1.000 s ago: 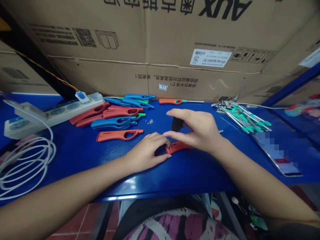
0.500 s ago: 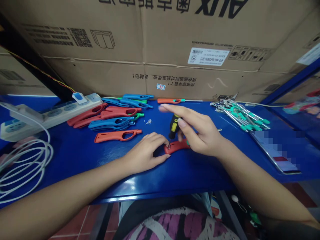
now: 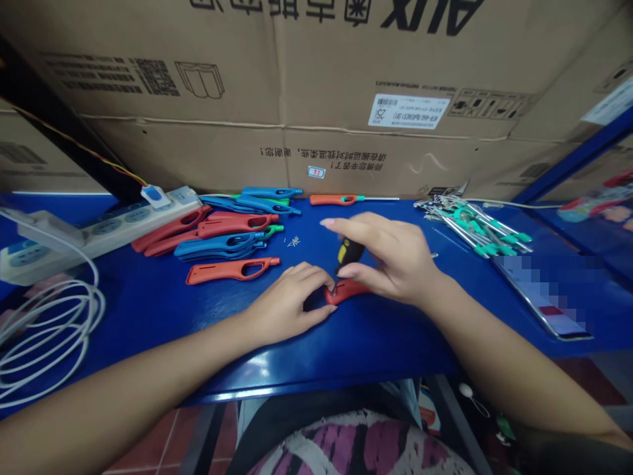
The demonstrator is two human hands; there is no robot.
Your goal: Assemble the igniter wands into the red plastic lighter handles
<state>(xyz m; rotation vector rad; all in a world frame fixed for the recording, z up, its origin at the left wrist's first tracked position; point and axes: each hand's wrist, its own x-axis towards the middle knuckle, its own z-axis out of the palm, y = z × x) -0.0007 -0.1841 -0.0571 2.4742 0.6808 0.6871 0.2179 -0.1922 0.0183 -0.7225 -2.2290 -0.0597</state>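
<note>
A red lighter casing [image 3: 347, 290] lies on the blue table, its right part hidden under my right hand. My left hand [image 3: 293, 303] grips the left end of this casing between thumb and fingers. Above the casing, my right hand [image 3: 390, 260] holds a black and yellow screwdriver [image 3: 348, 253] by its handle, index finger stretched out to the left. The screwdriver's tip is hard to make out near my left fingertips. Left of my hands lies an orange-red casing [image 3: 230, 271]. A few small screws [image 3: 295, 241] rest behind my left hand.
Red casings [image 3: 237, 224] and blue casings [image 3: 220, 245] are piled at left beside a power strip [image 3: 111, 224] and coiled white cable [image 3: 49, 330]. An orange lighter [image 3: 333, 199], metal rods with green parts [image 3: 477, 227] and a phone [image 3: 544, 300] lie behind and right. A cardboard box [image 3: 316, 79] stands behind.
My right hand has turned around the screwdriver, its thumb moving lower and the handle tilting to the right. My left hand keeps its place on the red casing.
</note>
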